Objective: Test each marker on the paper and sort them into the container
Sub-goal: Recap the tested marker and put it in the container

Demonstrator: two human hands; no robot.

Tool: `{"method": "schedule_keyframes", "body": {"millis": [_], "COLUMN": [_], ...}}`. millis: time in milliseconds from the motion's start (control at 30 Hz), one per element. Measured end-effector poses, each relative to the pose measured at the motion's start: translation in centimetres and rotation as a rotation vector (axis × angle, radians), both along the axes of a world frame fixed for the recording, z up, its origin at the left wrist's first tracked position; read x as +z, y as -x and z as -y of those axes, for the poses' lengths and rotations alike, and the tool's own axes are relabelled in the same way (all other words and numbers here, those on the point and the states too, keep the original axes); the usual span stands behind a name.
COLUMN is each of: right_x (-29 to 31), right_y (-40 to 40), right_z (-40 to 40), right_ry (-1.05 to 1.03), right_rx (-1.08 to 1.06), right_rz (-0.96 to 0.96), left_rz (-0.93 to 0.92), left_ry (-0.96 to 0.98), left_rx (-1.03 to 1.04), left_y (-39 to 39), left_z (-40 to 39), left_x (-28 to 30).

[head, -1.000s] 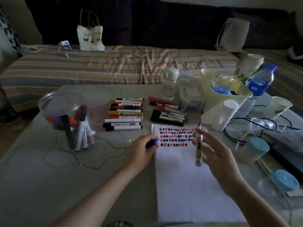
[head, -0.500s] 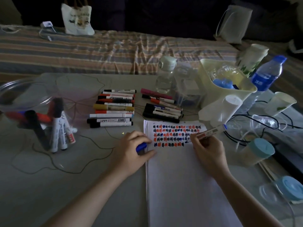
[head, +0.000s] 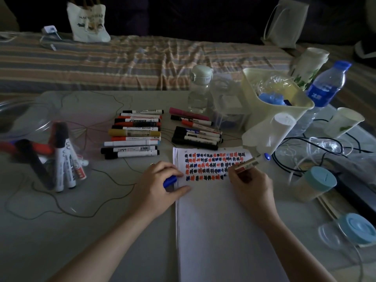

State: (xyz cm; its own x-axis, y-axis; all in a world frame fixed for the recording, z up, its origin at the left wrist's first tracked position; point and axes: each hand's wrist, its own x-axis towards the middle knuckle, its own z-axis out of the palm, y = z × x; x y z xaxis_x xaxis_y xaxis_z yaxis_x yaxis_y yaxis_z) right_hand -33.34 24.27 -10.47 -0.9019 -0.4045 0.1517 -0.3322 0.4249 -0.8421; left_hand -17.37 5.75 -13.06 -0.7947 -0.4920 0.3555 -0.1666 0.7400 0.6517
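Note:
A white sheet of paper (head: 221, 224) lies in front of me, with rows of black, red and blue test marks across its top. My right hand (head: 249, 185) grips a white marker with a blue end (head: 253, 161), its tip down on the paper at the end of the lowest row. My left hand (head: 157, 184) rests on the paper's left edge and holds a blue cap (head: 169, 181). A clear plastic container (head: 30, 127) at the left holds several markers. Two groups of loose markers (head: 134, 135) (head: 196, 132) lie behind the paper.
A cream basket (head: 252, 102), paper cups (head: 270, 133), water bottles (head: 325, 86) and tangled cables (head: 305, 151) crowd the right side. Blue-lidded jars (head: 317, 183) stand near my right hand. A thin wire (head: 61, 208) loops over the table at the left. A striped bed lies behind.
My right hand brought the marker from upright in the air down to the paper and now has its tip on the lowest row. My left hand stayed on the paper's edge.

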Motion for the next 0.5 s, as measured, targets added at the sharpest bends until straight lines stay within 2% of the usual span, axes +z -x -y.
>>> {"method": "schedule_keyframes", "body": {"millis": [500], "right_x": [0.04], "right_y": [-0.3], "right_z": [0.09], "right_ry": [0.021], "right_rx": [0.012], "right_rz": [-0.02], "left_rz": [-0.004], "left_ry": [-0.011], "left_rx": [0.017], "left_y": [-0.04], "left_z": [-0.03], "left_x": [0.03]}}
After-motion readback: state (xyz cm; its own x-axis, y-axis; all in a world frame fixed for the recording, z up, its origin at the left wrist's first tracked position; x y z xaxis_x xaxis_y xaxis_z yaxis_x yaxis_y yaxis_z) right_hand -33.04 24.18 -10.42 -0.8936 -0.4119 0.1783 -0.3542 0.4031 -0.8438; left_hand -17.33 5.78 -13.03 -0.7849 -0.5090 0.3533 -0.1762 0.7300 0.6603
